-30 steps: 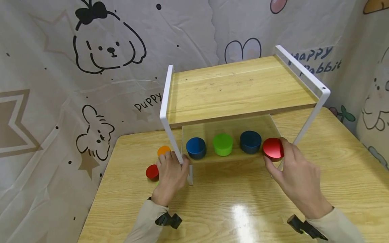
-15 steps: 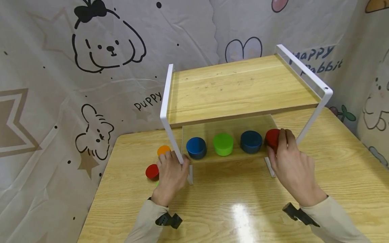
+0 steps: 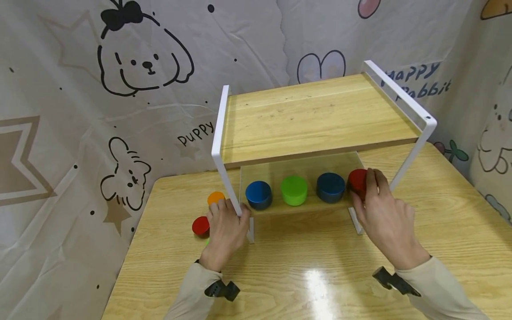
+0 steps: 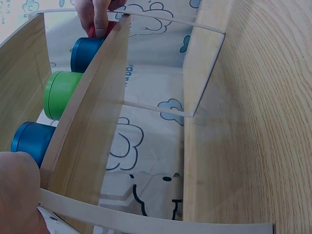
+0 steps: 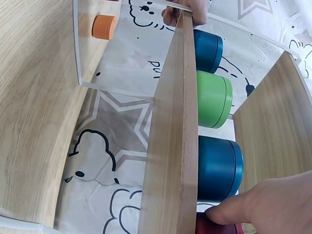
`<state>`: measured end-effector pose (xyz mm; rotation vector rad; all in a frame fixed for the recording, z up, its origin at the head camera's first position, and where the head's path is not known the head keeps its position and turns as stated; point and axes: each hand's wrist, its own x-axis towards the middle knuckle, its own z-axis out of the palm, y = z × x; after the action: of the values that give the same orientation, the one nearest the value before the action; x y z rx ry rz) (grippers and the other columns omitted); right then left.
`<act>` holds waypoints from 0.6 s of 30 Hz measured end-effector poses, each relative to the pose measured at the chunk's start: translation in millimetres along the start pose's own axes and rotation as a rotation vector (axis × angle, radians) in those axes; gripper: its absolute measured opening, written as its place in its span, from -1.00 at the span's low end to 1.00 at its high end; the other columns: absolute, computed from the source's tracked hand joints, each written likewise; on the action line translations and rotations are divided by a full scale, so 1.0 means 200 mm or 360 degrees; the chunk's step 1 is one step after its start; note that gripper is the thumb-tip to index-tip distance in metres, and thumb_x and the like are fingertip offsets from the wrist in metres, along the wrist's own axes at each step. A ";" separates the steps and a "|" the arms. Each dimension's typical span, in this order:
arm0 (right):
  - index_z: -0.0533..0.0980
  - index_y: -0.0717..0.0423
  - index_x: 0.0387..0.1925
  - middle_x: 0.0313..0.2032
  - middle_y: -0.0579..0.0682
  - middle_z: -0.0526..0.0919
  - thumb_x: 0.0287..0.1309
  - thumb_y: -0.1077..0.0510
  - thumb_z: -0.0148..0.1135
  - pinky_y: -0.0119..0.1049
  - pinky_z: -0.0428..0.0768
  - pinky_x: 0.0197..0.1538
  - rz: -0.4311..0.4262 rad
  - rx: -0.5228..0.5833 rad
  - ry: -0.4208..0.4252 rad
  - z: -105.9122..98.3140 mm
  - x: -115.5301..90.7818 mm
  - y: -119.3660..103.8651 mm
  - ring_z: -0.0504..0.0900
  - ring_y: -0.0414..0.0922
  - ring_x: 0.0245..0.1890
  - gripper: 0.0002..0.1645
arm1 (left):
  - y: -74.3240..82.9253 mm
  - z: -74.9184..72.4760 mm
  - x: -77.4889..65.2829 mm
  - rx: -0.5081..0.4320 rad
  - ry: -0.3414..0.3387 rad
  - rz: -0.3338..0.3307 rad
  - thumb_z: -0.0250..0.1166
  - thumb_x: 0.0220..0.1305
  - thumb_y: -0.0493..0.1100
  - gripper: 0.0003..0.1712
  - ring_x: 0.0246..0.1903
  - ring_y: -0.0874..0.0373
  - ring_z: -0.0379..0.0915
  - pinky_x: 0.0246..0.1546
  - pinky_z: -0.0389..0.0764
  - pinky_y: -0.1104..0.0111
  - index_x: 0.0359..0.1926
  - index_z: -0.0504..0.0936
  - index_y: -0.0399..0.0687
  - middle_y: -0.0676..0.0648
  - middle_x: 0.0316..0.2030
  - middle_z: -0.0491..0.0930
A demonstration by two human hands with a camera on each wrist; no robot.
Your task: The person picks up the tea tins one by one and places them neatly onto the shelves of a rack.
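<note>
A two-tier wooden shelf with white metal side frames (image 3: 320, 118) stands on the table. My left hand (image 3: 225, 229) grips its left front upright at the level of the lower board. On that board stand a blue round tin (image 3: 258, 195), a green round tin (image 3: 294, 191) and a darker blue tin (image 3: 330, 187) in a row. At the row's right end is a red round tin (image 3: 356, 181), held between the thumb and fingers of my right hand (image 3: 387, 220). The right wrist view shows my thumb on the red tin (image 5: 214, 225), beside the blue one.
Left of the shelf, another red tin (image 3: 201, 226) and an orange tin (image 3: 216, 198) stand on the wooden table (image 3: 288, 275). A bit of green shows by my left hand. A printed cloth (image 3: 248, 44) hangs behind the table.
My right hand has moved the red tin slightly back onto the right end of the lower board, beside the darker blue tin. During the last half second little has moved. My left hand stays put.
</note>
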<state>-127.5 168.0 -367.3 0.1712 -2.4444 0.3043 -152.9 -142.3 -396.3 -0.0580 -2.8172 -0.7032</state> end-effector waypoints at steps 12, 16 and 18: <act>0.36 0.51 0.12 0.01 0.44 0.49 0.03 0.11 0.32 -0.21 0.23 -0.87 -0.0032 0.0027 -0.0010 -0.01 -0.01 0.00 0.31 -0.03 -0.90 -0.28 | 0.00 -0.01 -0.01 0.0010 -0.0012 -0.0020 -0.12 0.35 0.00 -0.60 -0.41 -0.06 0.10 -0.34 0.04 0.24 -0.54 0.33 -0.15 -0.14 -0.48 0.26; 0.33 0.46 0.17 0.08 0.40 0.46 0.13 0.04 0.20 -0.26 0.23 -0.85 -0.0105 0.0071 0.0018 -0.04 -0.03 0.01 0.28 -0.09 -0.89 -0.30 | 0.00 -0.01 -0.01 0.0004 -0.0011 -0.0013 -0.11 0.35 0.00 -0.62 -0.42 -0.06 0.10 -0.33 0.05 0.24 -0.54 0.32 -0.13 -0.14 -0.48 0.26; 0.33 0.42 0.17 0.06 0.37 0.47 0.21 -0.03 0.04 -0.32 0.22 -0.84 -0.0157 0.0107 0.0057 -0.06 -0.04 0.02 0.31 -0.11 -0.87 -0.33 | 0.00 -0.01 0.00 0.0002 -0.0007 -0.0010 -0.11 0.34 0.00 -0.62 -0.42 -0.05 0.10 -0.34 0.05 0.24 -0.54 0.32 -0.12 -0.14 -0.48 0.26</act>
<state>-115.1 175.0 -363.5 0.3119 -2.3826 0.3430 -151.8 -143.1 -394.8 -0.0504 -2.8232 -0.7035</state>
